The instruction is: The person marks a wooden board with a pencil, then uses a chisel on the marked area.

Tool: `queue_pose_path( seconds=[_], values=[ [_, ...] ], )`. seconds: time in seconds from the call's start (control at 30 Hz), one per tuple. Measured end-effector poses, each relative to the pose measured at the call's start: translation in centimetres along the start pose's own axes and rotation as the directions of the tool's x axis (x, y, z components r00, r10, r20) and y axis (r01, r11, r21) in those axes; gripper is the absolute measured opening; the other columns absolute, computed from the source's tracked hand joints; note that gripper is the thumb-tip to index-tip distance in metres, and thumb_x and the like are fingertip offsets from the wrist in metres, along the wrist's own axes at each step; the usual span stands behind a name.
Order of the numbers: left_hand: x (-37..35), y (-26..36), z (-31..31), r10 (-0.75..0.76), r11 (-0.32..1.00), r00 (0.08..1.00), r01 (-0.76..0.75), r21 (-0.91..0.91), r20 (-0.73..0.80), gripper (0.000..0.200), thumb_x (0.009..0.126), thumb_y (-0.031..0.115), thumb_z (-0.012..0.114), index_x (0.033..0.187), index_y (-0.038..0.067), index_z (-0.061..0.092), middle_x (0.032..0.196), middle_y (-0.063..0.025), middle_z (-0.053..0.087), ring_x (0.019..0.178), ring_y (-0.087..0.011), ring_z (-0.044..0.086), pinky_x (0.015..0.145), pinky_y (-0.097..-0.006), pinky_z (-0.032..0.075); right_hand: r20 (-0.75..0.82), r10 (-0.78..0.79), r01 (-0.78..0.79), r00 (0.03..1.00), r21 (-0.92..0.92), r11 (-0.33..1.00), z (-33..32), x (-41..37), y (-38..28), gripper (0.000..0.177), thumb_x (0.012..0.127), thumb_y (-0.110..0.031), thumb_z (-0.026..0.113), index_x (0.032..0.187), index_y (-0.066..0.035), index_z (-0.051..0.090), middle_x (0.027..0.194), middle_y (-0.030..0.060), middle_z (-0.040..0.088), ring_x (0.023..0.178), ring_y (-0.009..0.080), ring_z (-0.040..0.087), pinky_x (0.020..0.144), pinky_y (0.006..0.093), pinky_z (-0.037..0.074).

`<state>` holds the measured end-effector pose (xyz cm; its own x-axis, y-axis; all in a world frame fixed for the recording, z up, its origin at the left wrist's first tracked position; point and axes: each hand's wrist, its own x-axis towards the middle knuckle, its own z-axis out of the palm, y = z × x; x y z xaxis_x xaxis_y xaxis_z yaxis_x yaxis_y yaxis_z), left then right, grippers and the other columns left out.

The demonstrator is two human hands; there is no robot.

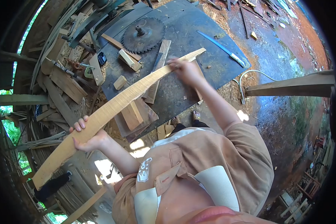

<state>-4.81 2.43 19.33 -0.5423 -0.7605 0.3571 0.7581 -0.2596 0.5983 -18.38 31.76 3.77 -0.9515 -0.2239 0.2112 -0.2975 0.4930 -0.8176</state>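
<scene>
A long, slightly curved wooden board [119, 101] slants from the lower left up to the right, above a dark work table [212, 78]. Around its wide lower part, my left hand [89, 135] is closed, with the fingers over the far edge and the thumb on the near side. My right hand [184, 70] is at the narrower upper part; its fingers are blurred, and whether they grip the board cannot be made out. Under the board lie wooden blocks [132, 115] and a flat dark plank [147, 112].
A round toothed saw blade [143, 35] lies at the table's back. Near the right corner is a blue strip [220, 46]. Scrap wood [67, 84] is piled at the left, and a wooden beam [291, 87] juts in from the right.
</scene>
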Motion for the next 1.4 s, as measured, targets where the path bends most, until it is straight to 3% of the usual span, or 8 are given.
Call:
queue_pose_path(
  seconds=[0.1, 0.27, 0.5, 0.63, 0.73, 1.07, 1.27, 1.4],
  values=[
    [0.0, -0.1, -0.5, 0.014, 1.0, 0.999, -0.015, 0.016, 0.039, 0.028, 0.073, 0.03, 0.046, 0.09, 0.009, 0.045, 0.069, -0.0025, 0.038, 0.063, -0.0157, 0.039, 0.067, -0.0352, 0.036, -0.145, 0.363, -0.391, 0.92, -0.362, 0.846, -3.6, 1.5, 9.0, 0.024, 0.084, -0.032, 0.051, 0.097, -0.018, 0.064, 0.092, 0.0072, 0.064, 0.076, 0.0286, 0.059, 0.075, 0.038, 0.045],
    [-0.2, 0.3, 1.2, 0.048, 0.999, 0.996, -0.049, 0.018, 0.079, 0.029, 0.07, 0.031, 0.047, 0.089, 0.009, 0.044, 0.069, -0.0025, 0.038, 0.062, -0.0146, 0.038, 0.066, -0.0334, 0.035, -0.004, 0.369, -0.36, 0.93, -0.229, 0.904, -2.6, 2.5, 7.4, 0.019, 0.077, -0.018, 0.052, 0.091, -0.015, 0.064, 0.083, 0.0088, 0.065, 0.082, 0.0258, 0.061, 0.077, 0.0363, 0.047],
    [-0.4, 0.5, 2.0, 0.067, 0.998, 0.993, -0.068, 0.007, 0.1, 0.033, 0.067, 0.031, 0.05, 0.089, 0.007, 0.043, 0.07, -0.0029, 0.037, 0.061, -0.0138, 0.037, 0.065, -0.0321, 0.033, -0.047, -0.3, 0.302, 0.953, 0.039, 0.953, 0.4, -0.8, -1.9, 0.019, 0.078, -0.01, 0.059, 0.096, -0.013, 0.061, 0.104, 0.0011, 0.061, 0.084, 0.0184, 0.062, 0.094, 0.0443, 0.037],
    [-0.6, 0.7, 2.1, 0.073, 0.995, 0.995, -0.077, 0.057, 0.07, 0.034, 0.067, 0.031, 0.05, 0.09, 0.007, 0.044, 0.07, -0.0032, 0.037, 0.062, -0.0139, 0.037, 0.066, -0.032, 0.032, -0.056, 0.276, -0.281, 0.96, -0.182, 0.942, -3.0, 2.2, 8.2, 0.019, 0.081, -0.026, 0.053, 0.095, -0.019, 0.063, 0.092, 0.0022, 0.064, 0.079, 0.0249, 0.061, 0.071, 0.0392, 0.048],
    [-0.9, 0.9, 2.1, 0.069, 0.997, 0.993, -0.073, 0.033, 0.094, 0.035, 0.067, 0.031, 0.05, 0.09, 0.006, 0.044, 0.07, -0.0031, 0.037, 0.063, -0.014, 0.037, 0.066, -0.0319, 0.032, -0.158, 0.303, -0.338, 0.94, -0.308, 0.889, -5.1, 3.6, 14.1, 0.025, 0.083, -0.031, 0.048, 0.094, -0.014, 0.063, 0.079, 0.0106, 0.064, 0.077, 0.0304, 0.06, 0.071, 0.0383, 0.048],
    [-1.4, 0.6, 2.9, 0.097, 0.991, 0.993, -0.103, 0.087, 0.07, 0.035, 0.066, 0.031, 0.049, 0.089, 0.005, 0.045, 0.068, -0.0032, 0.036, 0.061, -0.0144, 0.036, 0.065, -0.0317, 0.032, -0.065, -0.35, 0.355, 0.935, 0.135, 0.925, -0.9, 0.5, 0.4, 0.02, 0.077, -0.016, 0.058, 0.097, -0.014, 0.061, 0.095, 0.0057, 0.063, 0.093, 0.0236, 0.059, 0.075, 0.0376, 0.048],
    [-2.0, -0.2, 3.4, 0.103, 0.988, 0.993, -0.11, 0.109, 0.064, 0.036, 0.066, 0.031, 0.049, 0.089, 0.004, 0.045, 0.068, -0.0035, 0.036, 0.061, -0.0147, 0.036, 0.065, -0.0322, 0.032, -0.108, 0.412, -0.426, 0.905, -0.242, 0.872, -5.5, 3.6, 13.5, 0.02, 0.083, -0.025, 0.047, 0.093, -0.015, 0.061, 0.077, 0.0096, 0.064, 0.072, 0.0285, 0.061, 0.076, 0.041, 0.047],
    [-2.2, -0.1, 4.1, 0.123, 0.984, 0.989, -0.132, 0.116, 0.086, 0.036, 0.065, 0.032, 0.049, 0.089, 0.004, 0.045, 0.068, -0.0038, 0.035, 0.062, -0.0147, 0.036, 0.065, -0.0324, 0.032, -0.289, 0.273, -0.372, 0.918, -0.384, 0.845, -5.8, 3.9, 18.7, 0.023, 0.084, -0.027, 0.044, 0.087, -0.01, 0.06, 0.073, 0.0153, 0.062, 0.068, 0.0315, 0.06, 0.082, 0.0428, 0.043]
  ],
)
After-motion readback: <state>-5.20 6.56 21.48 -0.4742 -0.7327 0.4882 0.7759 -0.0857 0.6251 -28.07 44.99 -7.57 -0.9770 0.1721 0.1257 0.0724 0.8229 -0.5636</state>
